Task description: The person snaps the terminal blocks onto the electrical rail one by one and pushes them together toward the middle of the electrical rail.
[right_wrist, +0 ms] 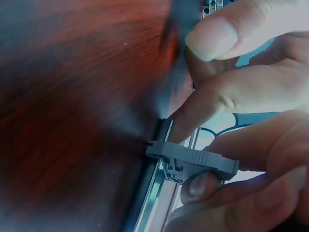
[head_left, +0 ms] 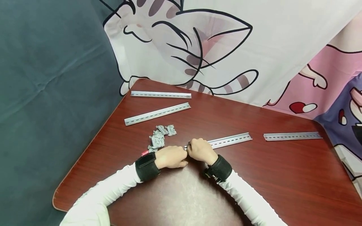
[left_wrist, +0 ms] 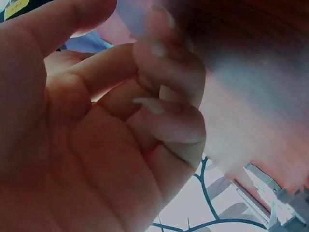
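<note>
A slotted metal DIN rail (head_left: 230, 140) lies on the table, its left end between the two hands. In the right wrist view a ribbed grey plastic DIN-rail clip (right_wrist: 193, 158) sits across the rail near its end. My right hand (head_left: 201, 151) pinches this clip, a fingertip (right_wrist: 198, 186) against its side. My left hand (head_left: 171, 156) is at the rail's end with its fingers curled; one bent finger grips the rail edge there while the thumb (right_wrist: 212, 38) stays off it. In the left wrist view the left palm (left_wrist: 96, 159) and curled fingers hide the rail.
Several more grey clips (head_left: 157, 141) lie in a loose pile beyond the left hand. Two other rails (head_left: 157, 114) lie at the back left, and another rail (head_left: 292, 136) at the far right. A printed cloth (head_left: 226, 75) hangs behind the brown table (head_left: 282, 175).
</note>
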The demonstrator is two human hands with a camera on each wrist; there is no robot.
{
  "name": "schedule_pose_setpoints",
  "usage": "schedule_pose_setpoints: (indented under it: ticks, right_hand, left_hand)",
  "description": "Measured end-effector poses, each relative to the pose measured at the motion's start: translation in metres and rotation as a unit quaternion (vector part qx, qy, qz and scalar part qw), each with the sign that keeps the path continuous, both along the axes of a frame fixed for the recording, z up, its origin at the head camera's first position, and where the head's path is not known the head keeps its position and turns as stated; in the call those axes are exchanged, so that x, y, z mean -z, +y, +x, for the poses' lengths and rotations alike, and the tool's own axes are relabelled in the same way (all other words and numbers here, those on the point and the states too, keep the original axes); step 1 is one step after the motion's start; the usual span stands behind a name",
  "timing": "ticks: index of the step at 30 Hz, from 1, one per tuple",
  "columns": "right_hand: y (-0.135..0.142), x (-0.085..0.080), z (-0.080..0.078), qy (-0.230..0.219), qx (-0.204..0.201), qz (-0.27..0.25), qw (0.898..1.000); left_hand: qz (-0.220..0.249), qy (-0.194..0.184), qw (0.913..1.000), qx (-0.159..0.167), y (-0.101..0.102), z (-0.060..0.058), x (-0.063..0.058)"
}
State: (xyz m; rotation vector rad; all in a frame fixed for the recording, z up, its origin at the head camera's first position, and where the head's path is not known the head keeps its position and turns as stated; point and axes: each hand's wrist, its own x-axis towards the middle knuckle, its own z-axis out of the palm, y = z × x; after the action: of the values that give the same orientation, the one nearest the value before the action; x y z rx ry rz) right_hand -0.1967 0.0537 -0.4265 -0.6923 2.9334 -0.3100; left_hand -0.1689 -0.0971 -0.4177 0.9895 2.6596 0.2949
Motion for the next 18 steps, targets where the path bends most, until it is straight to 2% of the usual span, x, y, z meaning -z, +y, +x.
schedule_pose_setpoints:
  ticks: [5,9,12,16,18]
  right_hand:
    - [0.0,0.002,0.002,0.012,-0.002,-0.003,1.0]
    - [0.0,0.003,0.005,0.036,-0.004,0.0,0.999]
    - [-0.002,0.003,0.006,0.049,0.001,0.003,0.999]
    - [-0.002,0.004,0.008,0.05,0.011,0.005,0.999]
    - [-0.002,0.004,0.008,0.051,0.014,0.007,0.999]
  left_hand:
    - [0.014,-0.027,0.9993,-0.023,-0.012,-0.01,-0.009]
    - [0.022,-0.013,0.9981,-0.055,-0.025,-0.023,-0.025]
    - [0.016,0.003,0.9958,-0.09,-0.035,-0.034,-0.037]
    - [-0.008,-0.007,0.9915,-0.13,-0.043,-0.05,-0.05]
    - [-0.033,-0.015,0.9897,-0.139,-0.045,-0.058,-0.055]
